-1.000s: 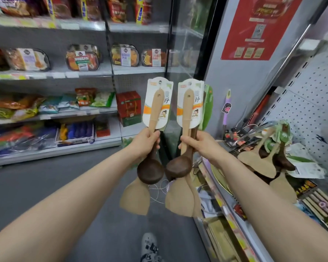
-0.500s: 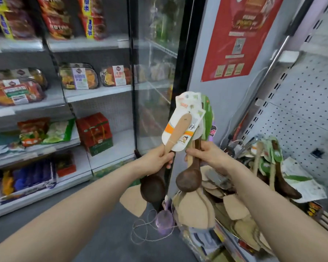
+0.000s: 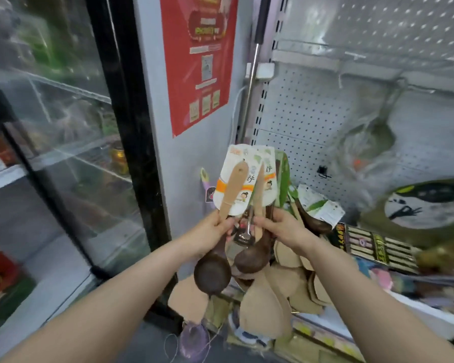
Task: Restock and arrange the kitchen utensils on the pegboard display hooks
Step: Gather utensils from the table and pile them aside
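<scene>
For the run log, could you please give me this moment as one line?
left grip: holds carded ladle-and-spatula set | right grip: holds second carded set | both sets in front of pegboard, neither hung

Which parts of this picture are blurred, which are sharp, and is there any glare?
Head view: sharpest in the middle, where the left hand grips the left utensil set and the right hand grips the right utensil set. Head view: motion blur smears the pegboard at right and the fridge door at left, whose glass carries pale reflections. Head view: straight edges lean near the borders.
</scene>
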A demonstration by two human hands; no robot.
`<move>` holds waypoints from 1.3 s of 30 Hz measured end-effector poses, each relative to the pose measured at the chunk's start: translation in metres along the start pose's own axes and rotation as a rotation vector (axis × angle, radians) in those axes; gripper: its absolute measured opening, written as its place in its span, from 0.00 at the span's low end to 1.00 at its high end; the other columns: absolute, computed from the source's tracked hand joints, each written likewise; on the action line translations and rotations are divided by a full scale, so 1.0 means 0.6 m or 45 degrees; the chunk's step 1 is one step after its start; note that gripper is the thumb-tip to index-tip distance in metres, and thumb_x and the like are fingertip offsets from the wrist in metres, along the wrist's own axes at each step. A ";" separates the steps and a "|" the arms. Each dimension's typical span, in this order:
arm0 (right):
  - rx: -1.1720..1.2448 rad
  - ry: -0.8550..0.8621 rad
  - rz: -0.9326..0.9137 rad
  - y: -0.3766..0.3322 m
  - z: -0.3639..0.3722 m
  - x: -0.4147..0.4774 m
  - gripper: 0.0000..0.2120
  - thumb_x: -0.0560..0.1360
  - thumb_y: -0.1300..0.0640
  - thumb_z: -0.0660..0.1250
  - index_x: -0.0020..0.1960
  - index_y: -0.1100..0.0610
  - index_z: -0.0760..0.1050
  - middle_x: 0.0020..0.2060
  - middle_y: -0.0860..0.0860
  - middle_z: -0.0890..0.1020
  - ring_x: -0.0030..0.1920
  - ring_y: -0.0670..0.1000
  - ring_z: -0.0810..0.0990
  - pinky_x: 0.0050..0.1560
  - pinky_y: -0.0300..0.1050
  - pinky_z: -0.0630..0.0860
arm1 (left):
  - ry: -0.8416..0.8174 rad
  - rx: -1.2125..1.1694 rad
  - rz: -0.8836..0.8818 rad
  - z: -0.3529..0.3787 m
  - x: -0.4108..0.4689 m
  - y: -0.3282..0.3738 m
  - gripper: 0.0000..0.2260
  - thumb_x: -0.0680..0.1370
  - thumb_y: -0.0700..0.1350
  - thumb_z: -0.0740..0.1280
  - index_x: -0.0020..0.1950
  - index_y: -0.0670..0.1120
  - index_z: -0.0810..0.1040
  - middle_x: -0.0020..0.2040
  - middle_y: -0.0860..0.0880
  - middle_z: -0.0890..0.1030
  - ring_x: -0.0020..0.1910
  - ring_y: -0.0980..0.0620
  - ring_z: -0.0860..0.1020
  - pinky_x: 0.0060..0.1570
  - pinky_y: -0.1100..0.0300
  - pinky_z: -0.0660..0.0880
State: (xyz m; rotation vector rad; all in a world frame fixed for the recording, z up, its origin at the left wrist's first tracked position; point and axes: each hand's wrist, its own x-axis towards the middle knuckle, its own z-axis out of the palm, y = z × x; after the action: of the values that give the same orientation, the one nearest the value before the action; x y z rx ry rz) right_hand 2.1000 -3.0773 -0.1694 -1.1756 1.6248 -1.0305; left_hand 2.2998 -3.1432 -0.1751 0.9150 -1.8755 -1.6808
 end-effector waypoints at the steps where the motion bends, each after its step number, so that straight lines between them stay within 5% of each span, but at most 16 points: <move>1: -0.002 0.061 0.018 0.008 -0.013 -0.004 0.06 0.79 0.57 0.67 0.51 0.59 0.81 0.38 0.49 0.86 0.38 0.44 0.82 0.38 0.35 0.75 | -0.011 -0.016 -0.023 0.004 0.022 -0.004 0.08 0.83 0.40 0.58 0.44 0.46 0.68 0.32 0.53 0.73 0.34 0.51 0.71 0.41 0.56 0.69; 4: -0.010 0.212 0.071 0.021 -0.048 -0.013 0.05 0.81 0.59 0.64 0.50 0.58 0.78 0.30 0.44 0.81 0.29 0.40 0.76 0.31 0.33 0.69 | -0.011 -0.078 -0.076 0.024 0.072 -0.012 0.08 0.83 0.38 0.58 0.43 0.43 0.70 0.31 0.51 0.73 0.30 0.54 0.72 0.40 0.56 0.70; 7: -0.007 0.320 0.134 0.039 -0.094 -0.014 0.06 0.81 0.55 0.65 0.51 0.57 0.77 0.34 0.48 0.80 0.30 0.43 0.73 0.31 0.36 0.68 | -0.009 -0.203 -0.139 0.056 0.118 -0.007 0.09 0.83 0.38 0.57 0.43 0.43 0.67 0.31 0.47 0.72 0.24 0.57 0.73 0.31 0.62 0.73; 11: -0.037 0.319 0.214 0.061 -0.157 0.000 0.10 0.82 0.54 0.62 0.50 0.60 0.76 0.40 0.56 0.82 0.30 0.47 0.73 0.29 0.37 0.67 | -0.025 -0.390 -0.230 0.097 0.177 0.001 0.06 0.84 0.39 0.55 0.47 0.40 0.65 0.33 0.45 0.68 0.22 0.55 0.76 0.24 0.64 0.75; 16: -0.017 0.274 0.274 0.083 -0.243 0.043 0.09 0.81 0.56 0.63 0.44 0.57 0.77 0.33 0.50 0.81 0.31 0.46 0.77 0.34 0.37 0.71 | 0.033 -0.450 -0.387 0.150 0.277 0.003 0.09 0.84 0.41 0.55 0.44 0.43 0.66 0.33 0.46 0.69 0.19 0.54 0.72 0.19 0.64 0.71; 21: -0.125 0.191 0.371 0.105 -0.315 0.097 0.09 0.80 0.52 0.66 0.51 0.57 0.79 0.43 0.56 0.86 0.43 0.54 0.84 0.48 0.49 0.81 | 0.062 -0.382 -0.497 0.190 0.370 0.011 0.13 0.84 0.41 0.57 0.39 0.42 0.68 0.29 0.45 0.69 0.25 0.49 0.71 0.23 0.62 0.71; 24: -0.150 0.124 0.416 0.112 -0.338 0.129 0.13 0.79 0.50 0.66 0.57 0.59 0.78 0.48 0.58 0.86 0.50 0.57 0.84 0.55 0.52 0.81 | 0.086 -0.306 -0.540 0.204 0.409 0.003 0.15 0.83 0.37 0.57 0.36 0.41 0.67 0.30 0.42 0.69 0.21 0.51 0.72 0.23 0.62 0.71; 29: -0.007 0.115 0.529 0.119 -0.350 0.178 0.12 0.82 0.54 0.61 0.56 0.62 0.74 0.43 0.55 0.83 0.39 0.49 0.81 0.37 0.37 0.79 | 0.109 -0.281 -0.675 0.213 0.446 -0.015 0.12 0.77 0.29 0.55 0.37 0.41 0.66 0.31 0.42 0.67 0.26 0.48 0.69 0.27 0.59 0.70; 33: 0.157 0.187 0.582 0.132 -0.345 0.215 0.17 0.83 0.55 0.59 0.62 0.69 0.72 0.47 0.59 0.80 0.40 0.52 0.79 0.42 0.40 0.80 | 0.068 -0.319 -0.703 0.210 0.487 -0.023 0.13 0.80 0.33 0.56 0.36 0.40 0.69 0.31 0.43 0.72 0.27 0.49 0.72 0.30 0.60 0.72; 36: 0.287 0.236 0.613 0.139 -0.342 0.236 0.17 0.83 0.54 0.60 0.64 0.66 0.73 0.54 0.62 0.81 0.49 0.57 0.80 0.59 0.53 0.77 | 0.035 -0.334 -0.685 0.215 0.515 -0.021 0.10 0.80 0.36 0.59 0.40 0.40 0.74 0.30 0.45 0.76 0.32 0.47 0.75 0.40 0.55 0.76; 39: 0.263 0.233 0.595 0.149 -0.339 0.253 0.16 0.83 0.54 0.61 0.63 0.65 0.74 0.58 0.61 0.81 0.50 0.56 0.81 0.57 0.50 0.79 | 0.005 -0.319 -0.622 0.232 0.535 -0.024 0.07 0.80 0.37 0.60 0.43 0.40 0.74 0.30 0.45 0.76 0.33 0.46 0.76 0.52 0.46 0.77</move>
State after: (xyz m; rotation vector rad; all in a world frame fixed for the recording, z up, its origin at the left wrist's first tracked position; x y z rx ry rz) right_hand 1.8553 -3.1777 -0.2201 -0.5390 1.7730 -0.9866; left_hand 1.9859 -3.2842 -0.2402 1.3394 -1.4634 -2.1288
